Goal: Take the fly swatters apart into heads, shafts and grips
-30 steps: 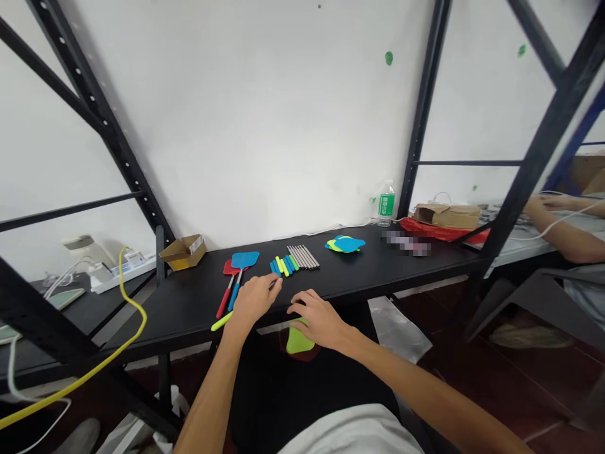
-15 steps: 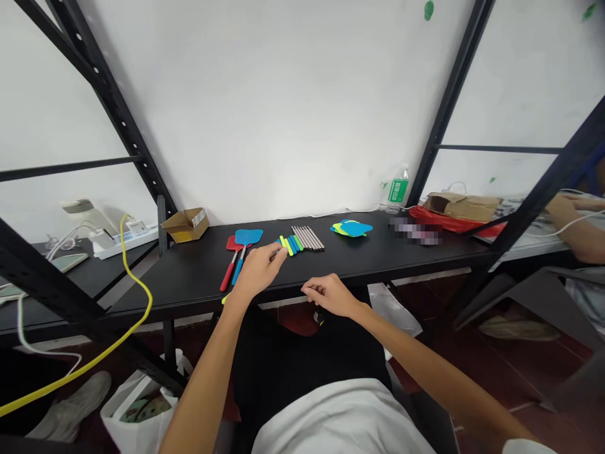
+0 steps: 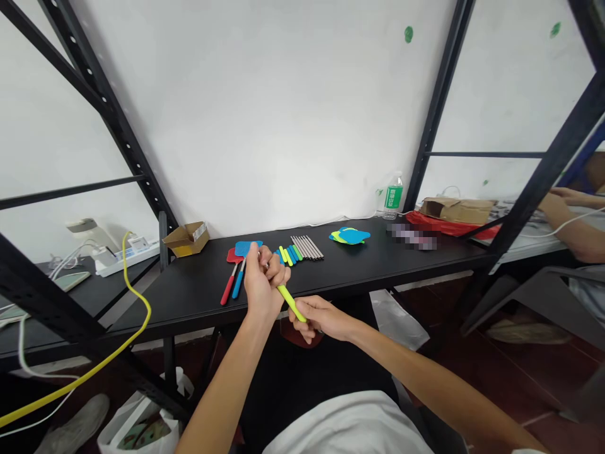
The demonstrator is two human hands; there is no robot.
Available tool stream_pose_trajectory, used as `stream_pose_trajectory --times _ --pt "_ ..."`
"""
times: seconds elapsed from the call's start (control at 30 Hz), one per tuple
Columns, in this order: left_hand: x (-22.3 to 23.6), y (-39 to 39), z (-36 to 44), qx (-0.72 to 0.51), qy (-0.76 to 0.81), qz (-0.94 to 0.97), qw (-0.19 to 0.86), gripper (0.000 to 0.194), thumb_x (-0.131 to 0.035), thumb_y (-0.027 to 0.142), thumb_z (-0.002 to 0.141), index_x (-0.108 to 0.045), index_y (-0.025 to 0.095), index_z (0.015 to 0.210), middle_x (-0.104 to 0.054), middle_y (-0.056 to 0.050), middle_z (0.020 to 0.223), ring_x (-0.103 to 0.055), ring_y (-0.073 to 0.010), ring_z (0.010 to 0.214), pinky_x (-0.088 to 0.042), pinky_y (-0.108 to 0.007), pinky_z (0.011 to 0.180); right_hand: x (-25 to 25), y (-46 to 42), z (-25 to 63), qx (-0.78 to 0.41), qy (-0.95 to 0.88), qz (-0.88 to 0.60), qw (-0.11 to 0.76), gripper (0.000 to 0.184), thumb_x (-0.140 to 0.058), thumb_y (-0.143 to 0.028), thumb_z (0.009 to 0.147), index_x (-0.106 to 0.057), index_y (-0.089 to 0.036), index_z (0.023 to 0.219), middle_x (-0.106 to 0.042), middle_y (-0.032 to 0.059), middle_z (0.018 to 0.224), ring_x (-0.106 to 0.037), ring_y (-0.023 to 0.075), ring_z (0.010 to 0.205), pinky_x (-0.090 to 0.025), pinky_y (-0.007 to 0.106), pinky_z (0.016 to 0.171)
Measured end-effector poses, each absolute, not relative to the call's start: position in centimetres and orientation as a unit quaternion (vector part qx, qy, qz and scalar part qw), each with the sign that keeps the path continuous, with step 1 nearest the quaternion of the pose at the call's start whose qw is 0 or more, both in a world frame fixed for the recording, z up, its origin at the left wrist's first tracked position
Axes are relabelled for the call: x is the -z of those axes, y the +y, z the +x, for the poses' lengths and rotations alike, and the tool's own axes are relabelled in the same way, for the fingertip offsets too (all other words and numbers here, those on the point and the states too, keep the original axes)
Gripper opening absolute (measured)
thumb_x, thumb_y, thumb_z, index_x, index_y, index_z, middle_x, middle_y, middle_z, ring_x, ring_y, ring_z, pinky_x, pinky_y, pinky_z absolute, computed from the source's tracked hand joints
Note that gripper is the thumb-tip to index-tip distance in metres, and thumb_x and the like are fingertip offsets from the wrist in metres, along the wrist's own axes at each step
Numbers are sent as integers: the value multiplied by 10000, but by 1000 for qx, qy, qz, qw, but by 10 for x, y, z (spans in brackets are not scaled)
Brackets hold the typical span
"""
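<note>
A yellow-green fly swatter handle [image 3: 292, 302] slants between my two hands in front of the table edge. My left hand [image 3: 265, 277] is closed round its upper end, and the fingers cover what lies beyond. The thumb and fingers of my right hand [image 3: 319, 318] grip the lower end. Just behind the left hand lie a red fly swatter [image 3: 228, 287] and a blue fly swatter [image 3: 239, 284]. Loose blue, yellow-green and green handles [image 3: 289, 255] lie in a row beside several metal rods [image 3: 307, 248]. Farther right is a pile of blue and yellow-green swatter heads [image 3: 352, 236].
On the black table [image 3: 198, 290] an open cardboard box [image 3: 186, 239] stands at left and a water bottle [image 3: 393, 197] at back right. A yellow cable [image 3: 142, 328] hangs at left. Black shelf posts [image 3: 437, 94] flank the table. A co-worker's arm [image 3: 567, 221] is at far right.
The handle, earlier sticking out left beneath my left wrist, now points down to the right. My right hand has closed on its end. The yellow-green swatter head near the right hand has left view.
</note>
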State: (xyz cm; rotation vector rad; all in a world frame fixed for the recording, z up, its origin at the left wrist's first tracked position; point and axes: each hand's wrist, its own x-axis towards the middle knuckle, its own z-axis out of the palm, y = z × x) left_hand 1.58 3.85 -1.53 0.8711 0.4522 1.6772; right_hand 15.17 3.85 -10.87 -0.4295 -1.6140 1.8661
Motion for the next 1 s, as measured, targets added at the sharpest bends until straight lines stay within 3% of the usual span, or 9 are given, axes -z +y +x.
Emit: stream_pose_trajectory --times 0.07,0.13,0.27,0.4,0.6,0.77,0.9,1.0 --pt "10 36 10 -705 167 344 597 470 -487 478 1001 -296 214 664 -195 103 465 -107 -60 366 -257 -206 400 105 32 150 -763 -565 -128 285 501 -562 -667 938 -581 -167 907 -309 -118 551 -227 60 436 -390 222 497" --pt "5 32 4 -685 145 330 634 487 -444 502 1015 -278 215 659 -195 99 458 -82 -65 368 -249 -208 388 101 25 150 -818 -520 -84 231 500 -523 -683 949 -520 -196 837 -227 -130 517 -140 72 430 -326 219 468" --pt "-5 23 -7 -665 122 339 655 579 -384 620 1008 -203 217 634 -100 95 438 -22 -77 379 -213 -218 361 92 16 152 -882 -434 -34 178 538 -470 -663 977 -289 -231 712 -184 -119 470 -118 93 414 -245 226 461" --pt "-12 17 -12 -690 147 341 622 654 -363 735 961 -162 215 621 -35 95 449 1 -76 390 -159 -226 346 82 13 151 -851 -482 -74 198 537 -447 -679 978 -297 -236 714 -186 -122 470 -128 94 420 -261 240 480" --pt "-17 21 -12 -726 187 292 594 652 -373 746 944 -200 210 616 -45 100 452 -3 -68 376 -120 -227 326 71 12 147 -681 -643 -144 320 572 -434 -742 948 -367 -232 697 -229 -118 506 -189 80 438 -346 247 490" --pt "-20 22 -14 -743 211 266 577 642 -343 738 955 -199 209 622 -34 95 463 3 -73 380 -106 -229 322 61 6 150 -462 -771 -245 364 581 -278 -636 1043 -426 -201 686 -394 -45 574 -358 101 525 -281 255 537" --pt "-24 21 -18 -755 218 252 564 633 -336 717 971 -184 206 629 -25 87 478 22 -83 397 -95 -233 323 55 7 147 -240 -850 -310 351 523 -250 -498 1089 -422 -196 698 -385 -36 609 -269 108 542 -180 290 574" --pt "-25 21 -21 -766 213 251 553 629 -343 696 983 -163 204 634 -16 80 495 36 -93 421 -105 -232 325 58 10 141 -86 -867 -371 322 509 -262 -508 1083 -496 -199 753 -362 -36 588 -185 122 521 -120 324 595"
